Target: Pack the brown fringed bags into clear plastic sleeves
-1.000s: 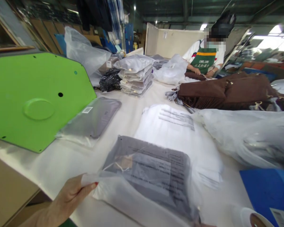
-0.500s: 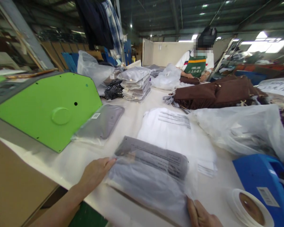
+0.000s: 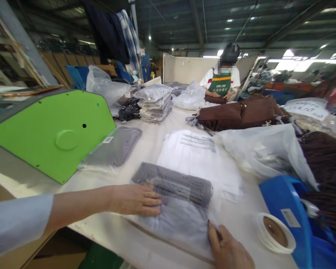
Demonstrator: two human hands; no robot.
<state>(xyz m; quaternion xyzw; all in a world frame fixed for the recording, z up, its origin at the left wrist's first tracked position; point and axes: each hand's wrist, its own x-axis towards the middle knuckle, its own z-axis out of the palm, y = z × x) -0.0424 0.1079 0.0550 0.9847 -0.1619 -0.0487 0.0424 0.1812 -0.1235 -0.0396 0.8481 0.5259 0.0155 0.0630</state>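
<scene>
A frosted plastic bag [image 3: 179, 216] lies flat at the table's near edge, with a flat grey item [image 3: 182, 185] showing through its far half. My left hand [image 3: 136, 200] rests on the bag's left side, fingers stretched out, palm down. At the lower right, my right hand [image 3: 228, 244] is closed on the bag's near right corner, thumb and fingers pinching the film. Just beyond lies a stack of white printed bags [image 3: 196, 153]. A packed grey bag with a barcode label [image 3: 114, 147] is further left.
A green-sided machine [image 3: 72, 130] stands on the left. To the right are a blue tape dispenser [image 3: 280, 194], a tape roll [image 3: 277, 233] and a loose plastic bag [image 3: 268, 149]. Packed bags [image 3: 154, 102] and brown fringed goods [image 3: 235, 112] lie farther back, near a co-worker [image 3: 221, 82].
My left hand has let go of the bag's left edge and moved right, now flat on the film. My right hand keeps its grip. The view has shifted slightly right.
</scene>
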